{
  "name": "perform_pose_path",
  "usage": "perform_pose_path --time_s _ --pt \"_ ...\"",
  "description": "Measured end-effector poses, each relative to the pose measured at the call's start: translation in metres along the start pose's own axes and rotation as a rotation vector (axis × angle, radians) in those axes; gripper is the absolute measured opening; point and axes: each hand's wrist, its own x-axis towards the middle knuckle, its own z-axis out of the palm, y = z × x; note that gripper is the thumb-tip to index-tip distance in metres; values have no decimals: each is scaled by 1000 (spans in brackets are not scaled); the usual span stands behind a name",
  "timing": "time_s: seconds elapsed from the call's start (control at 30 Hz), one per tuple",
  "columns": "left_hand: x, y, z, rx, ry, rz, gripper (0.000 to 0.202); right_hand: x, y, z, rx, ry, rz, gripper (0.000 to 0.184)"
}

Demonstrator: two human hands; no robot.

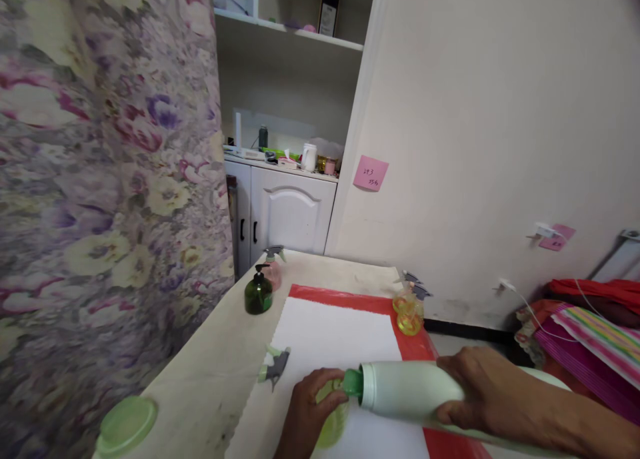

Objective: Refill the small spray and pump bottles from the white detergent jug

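Observation:
My left hand point(306, 406) grips the neck of a clear yellow-green bottle point(334, 429) standing on the white sheet point(345, 326). My right hand point(477, 387) is wrapped around a large pale green jug-like bottle point(400, 387), tilted almost level. Its darker green spout point(353, 383) meets the small bottle's mouth, close to my left fingertips. Whether liquid is flowing, I cannot tell. A grey trigger spray head point(276, 367) lies on the left edge of the sheet. Nearer me on the left is a round light green cap point(127, 424).
A dark green pump bottle point(259, 292) and a pink spray bottle point(273, 271) stand at the table's far left. Yellow and orange-tinted spray bottles point(410, 316) stand on the red mat point(345, 298) at far right. A floral curtain point(115, 146) borders the left side.

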Motion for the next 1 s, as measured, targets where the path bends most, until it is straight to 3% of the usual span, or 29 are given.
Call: perform_pose_path --time_s 1.0 --pt "0 3 0 -6 7 -19 21 0 -5 -3 -35 8 0 34"
